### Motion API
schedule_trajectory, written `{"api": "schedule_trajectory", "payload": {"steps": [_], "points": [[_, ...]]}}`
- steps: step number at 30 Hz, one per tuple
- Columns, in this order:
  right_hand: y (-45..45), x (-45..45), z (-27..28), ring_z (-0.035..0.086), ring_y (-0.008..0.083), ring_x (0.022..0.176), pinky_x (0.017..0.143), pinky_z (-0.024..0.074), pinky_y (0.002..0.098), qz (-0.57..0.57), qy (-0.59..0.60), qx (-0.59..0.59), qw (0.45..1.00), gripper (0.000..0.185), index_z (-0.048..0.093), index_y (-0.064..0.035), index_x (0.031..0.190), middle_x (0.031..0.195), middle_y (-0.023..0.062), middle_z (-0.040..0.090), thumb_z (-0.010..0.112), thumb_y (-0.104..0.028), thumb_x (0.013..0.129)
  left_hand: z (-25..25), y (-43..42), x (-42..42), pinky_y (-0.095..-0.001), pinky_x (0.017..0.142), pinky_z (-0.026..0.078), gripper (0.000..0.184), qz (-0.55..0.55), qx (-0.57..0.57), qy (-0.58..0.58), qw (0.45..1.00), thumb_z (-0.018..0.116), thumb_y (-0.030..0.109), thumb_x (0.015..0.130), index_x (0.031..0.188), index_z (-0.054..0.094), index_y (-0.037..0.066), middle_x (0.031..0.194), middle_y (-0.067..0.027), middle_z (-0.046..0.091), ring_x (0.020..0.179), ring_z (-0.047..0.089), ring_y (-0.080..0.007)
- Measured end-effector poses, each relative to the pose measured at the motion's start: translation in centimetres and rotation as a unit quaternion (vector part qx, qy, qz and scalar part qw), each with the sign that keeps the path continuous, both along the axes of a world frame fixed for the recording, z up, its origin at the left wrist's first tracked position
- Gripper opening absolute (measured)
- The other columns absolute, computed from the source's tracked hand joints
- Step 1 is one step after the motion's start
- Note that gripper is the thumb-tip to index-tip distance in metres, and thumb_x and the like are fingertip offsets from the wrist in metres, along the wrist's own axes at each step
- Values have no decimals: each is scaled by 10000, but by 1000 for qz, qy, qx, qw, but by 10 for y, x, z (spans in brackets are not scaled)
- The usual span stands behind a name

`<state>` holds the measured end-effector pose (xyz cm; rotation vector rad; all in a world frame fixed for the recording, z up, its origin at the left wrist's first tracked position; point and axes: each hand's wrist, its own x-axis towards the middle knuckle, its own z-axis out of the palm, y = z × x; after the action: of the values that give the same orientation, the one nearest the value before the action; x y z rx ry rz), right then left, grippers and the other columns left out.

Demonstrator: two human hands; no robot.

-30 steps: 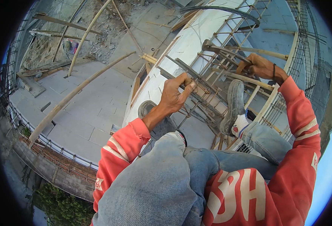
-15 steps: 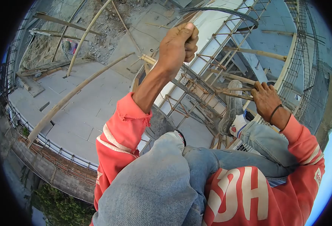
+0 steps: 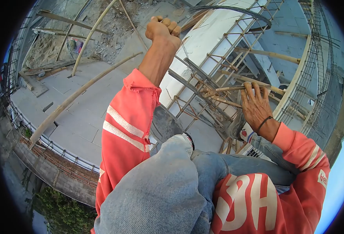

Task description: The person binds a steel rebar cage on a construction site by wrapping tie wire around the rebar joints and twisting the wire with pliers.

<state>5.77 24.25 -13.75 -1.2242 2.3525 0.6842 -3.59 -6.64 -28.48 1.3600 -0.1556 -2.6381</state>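
Note:
My left hand (image 3: 163, 31) is raised at the upper middle, its fingers curled into a fist; what it may hold is hidden. A thin dark wire (image 3: 184, 48) hangs just right of that wrist. Lower right, my right hand (image 3: 256, 104) has its fingers around the two handles of a pincer-like tool (image 3: 226, 89). The tool's jaws point left, over a cage of rusty rebar (image 3: 197, 91) tied with stirrups. Dark bars lie across this cage beside a white slanted surface (image 3: 203, 35).
Bent legs in jeans (image 3: 152, 187) fill the lower middle, with one shoe (image 3: 166, 123) near the cage. A coil of dark wire (image 3: 234, 9) rests at the top. Wooden poles (image 3: 82, 89) stand over grey slabs on the left. A curved rebar mesh (image 3: 310, 70) runs down the right.
My left hand has risen from the bars toward the upper left, its fist turned over. My right hand has come down and left with the tool, whose jaws now sit lower.

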Motion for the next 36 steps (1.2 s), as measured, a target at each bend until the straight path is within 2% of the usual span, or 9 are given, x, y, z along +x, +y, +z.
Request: {"api": "schedule_trajectory", "payload": {"steps": [18,20,21,22,23,25,28,32,36], "points": [[15,-20,-28,544,302,1055,937,422,441,-8,-38,-36,999,230,585,-5,1070,1096,140,551,562,-134,881,120,75,17,-288,465,273,307,-201,-24,344,917,433,350,1087,946,509,88,574,37,307,492,296,-90],[12,-30,-22,609,296,993,815,486,401,19,-82,-33,996,220,596,-4,1067,1067,158,588,557,-135,895,126,59,19,-326,546,439,453,-300,-463,352,756,570,464,1012,1086,583,18,660,-38,520,589,527,-176],[6,-35,-18,609,296,993,815,486,401,19,-83,-35,996,220,596,-4,1067,1067,158,588,557,-135,895,115,54,21,-393,757,528,677,-328,-596,293,672,714,545,884,1197,610,-46,899,-172,675,853,670,-303],[-4,-40,-10,639,298,932,756,501,410,27,-107,-18,994,210,602,-3,1058,1025,171,606,555,-134,900,96,45,25,-393,757,528,677,-330,-597,292,671,714,545,884,1197,610,-46,899,-172,675,853,670,-303],[-13,-45,-3,670,300,872,698,516,419,33,-132,1,991,202,607,-2,1050,983,184,624,554,-133,906,75,33,31,-387,708,502,552,-267,-768,237,531,651,505,944,1132,615,-13,867,-130,659,815,645,-273],[-39,-56,11,680,308,824,673,522,426,41,-161,15,986,193,612,-3,1041,934,188,629,553,-132,909,62,0,50,-420,815,468,450,-322,-845,164,393,678,435,928,1098,652,18,988,-106,667,946,627,-277],[-42,-53,11,685,334,754,657,530,445,34,-192,22,981,187,608,-9,1045,864,190,633,549,-127,913,58,-15,97,-472,1070,396,379,-531,-741,196,361,818,261,772,1064,711,44,1135,-65,683,1100,637,-275],[4,-26,-11,669,393,742,658,527,482,-77,-218,-15,973,214,559,-15,1112,829,192,627,530,-109,922,5,24,168,-537,1145,326,303,-503,-773,263,284,784,169,766,1059,727,112,1083,-55,675,1118,631,-226],[-1,-38,-6,656,434,743,645,517,518,-91,-276,-22,956,283,504,-11,1114,815,215,625,602,-95,862,-8,42,177,-547,1172,274,205,-464,-793,232,320,749,186,812,1013,741,146,1031,-2,685,1082,636,-181]]}}
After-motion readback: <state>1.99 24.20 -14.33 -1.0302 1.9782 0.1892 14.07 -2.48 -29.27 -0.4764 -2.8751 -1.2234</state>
